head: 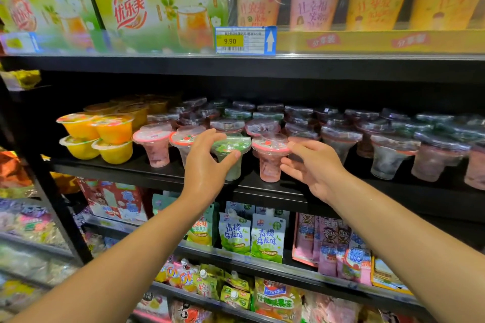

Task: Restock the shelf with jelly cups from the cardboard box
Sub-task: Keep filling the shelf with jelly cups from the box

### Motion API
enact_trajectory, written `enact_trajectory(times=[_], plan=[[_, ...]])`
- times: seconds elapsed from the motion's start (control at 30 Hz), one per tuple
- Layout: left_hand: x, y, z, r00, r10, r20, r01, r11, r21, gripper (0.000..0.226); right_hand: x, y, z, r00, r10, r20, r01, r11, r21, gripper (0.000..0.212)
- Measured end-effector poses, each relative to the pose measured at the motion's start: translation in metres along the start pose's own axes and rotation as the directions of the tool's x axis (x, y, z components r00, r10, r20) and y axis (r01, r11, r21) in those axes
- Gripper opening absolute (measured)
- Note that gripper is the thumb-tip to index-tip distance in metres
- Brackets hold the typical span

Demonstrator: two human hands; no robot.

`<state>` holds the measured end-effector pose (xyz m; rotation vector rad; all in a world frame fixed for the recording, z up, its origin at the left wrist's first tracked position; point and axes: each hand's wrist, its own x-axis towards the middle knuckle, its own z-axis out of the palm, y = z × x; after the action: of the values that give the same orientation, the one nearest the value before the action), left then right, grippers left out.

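Observation:
A green jelly cup [231, 149] stands at the front edge of the black middle shelf [147, 170]. My left hand [207, 162] curls around it, thumb on its right side. Just to the right stands a pink jelly cup [270, 157]. My right hand [312, 168] is beside that pink cup with fingers loosely spread, close to its rim; whether they touch I cannot tell. More pink jelly cups [154, 144] stand to the left. The cardboard box is out of view.
Rows of dark-lidded jelly cups [341, 136] fill the shelf behind and to the right. Stacked yellow fruit cups [97, 136] sit at the left. Milk tea packs and a 9.90 price tag [245, 40] are above. Pouch snacks [252, 236] hang on the shelves below.

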<state>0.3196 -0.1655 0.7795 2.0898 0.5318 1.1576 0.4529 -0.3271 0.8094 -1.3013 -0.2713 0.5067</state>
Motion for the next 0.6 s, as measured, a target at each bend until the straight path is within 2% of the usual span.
enact_trajectory(times=[0.2, 0.3, 0.37, 0.47, 0.6], plan=[[-0.015, -0.001, -0.008, 1.000, -0.015, -0.021, 0.015, 1.000, 0.008, 0.060, -0.016, 0.006, -0.008, 0.996, -0.087, 0.019, 0.089, 0.991, -0.104, 0.032], [-0.029, -0.005, -0.015, 0.997, -0.045, -0.057, 0.046, 0.999, 0.004, 0.050, -0.029, 0.015, -0.012, 0.994, -0.104, -0.033, 0.099, 0.986, -0.134, 0.031], [-0.040, -0.013, -0.021, 0.998, -0.050, -0.041, 0.052, 0.998, 0.048, 0.039, -0.041, 0.022, -0.010, 0.991, -0.134, -0.004, 0.132, 0.980, -0.149, 0.019], [-0.057, -0.030, -0.030, 0.998, -0.064, 0.021, 0.062, 0.993, 0.103, 0.024, -0.056, 0.038, 0.001, 0.962, -0.213, 0.169, 0.253, 0.930, -0.268, 0.007], [-0.083, -0.052, -0.050, 0.994, -0.037, 0.102, 0.008, 0.964, 0.264, 0.025, -0.069, 0.071, 0.028, 0.827, -0.304, 0.472, 0.529, 0.704, -0.474, 0.017]])
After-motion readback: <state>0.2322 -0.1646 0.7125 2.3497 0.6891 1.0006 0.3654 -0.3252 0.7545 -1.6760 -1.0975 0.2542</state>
